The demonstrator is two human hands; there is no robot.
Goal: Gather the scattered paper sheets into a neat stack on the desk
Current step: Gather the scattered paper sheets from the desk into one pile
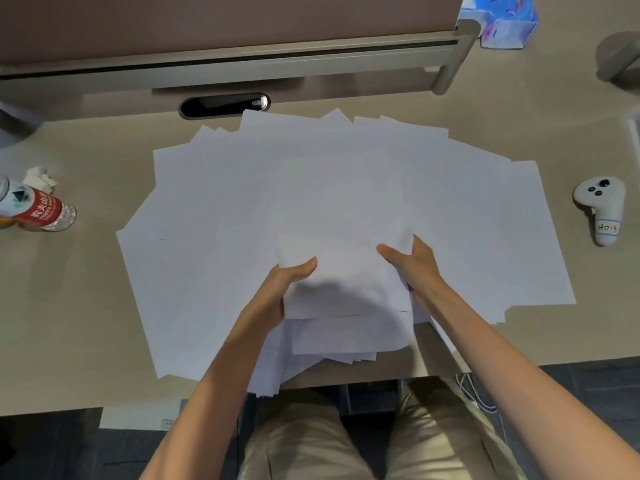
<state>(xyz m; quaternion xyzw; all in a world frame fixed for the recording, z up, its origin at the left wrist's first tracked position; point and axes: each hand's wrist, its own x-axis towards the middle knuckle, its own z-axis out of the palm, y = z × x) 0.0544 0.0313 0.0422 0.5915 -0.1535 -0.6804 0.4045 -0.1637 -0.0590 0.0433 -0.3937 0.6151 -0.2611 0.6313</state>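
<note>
— Nearest first?
— Noted khaki trousers (304, 445) below the near edge of the desk (86, 306); white cable (481, 396) hanging just to the right.
— Hands?
— Found the left hand (282, 296) clamped on the left edge of a small bundle of sheets (346, 289), thumb on top, fingers hidden beneath. Found the right hand (417, 268) gripping the bundle's right edge likewise, thumb laid across the top sheet, other fingers mostly hidden. Lifted clear or resting on the pile: cannot tell.
— Location of the remaining paper?
— Spread as a loose fan of white paper sheets (311, 188) over the middle of the desk, overlapping, corners askew, several overhanging the near edge under the bundle.
— Either side?
— Logged a red-labelled water bottle (38, 209) at far left, crumpled tissue (40, 180) just behind it. Logged a white handheld controller (601, 209) marked "H013" at right, well apart from the paper.
— Farthest?
— Recorded an oval cable slot (223, 105) just beyond the fan, then a grey rail (242, 64) under a brown partition (207, 19), and a blue tissue box (502, 22) at upper right.
</note>
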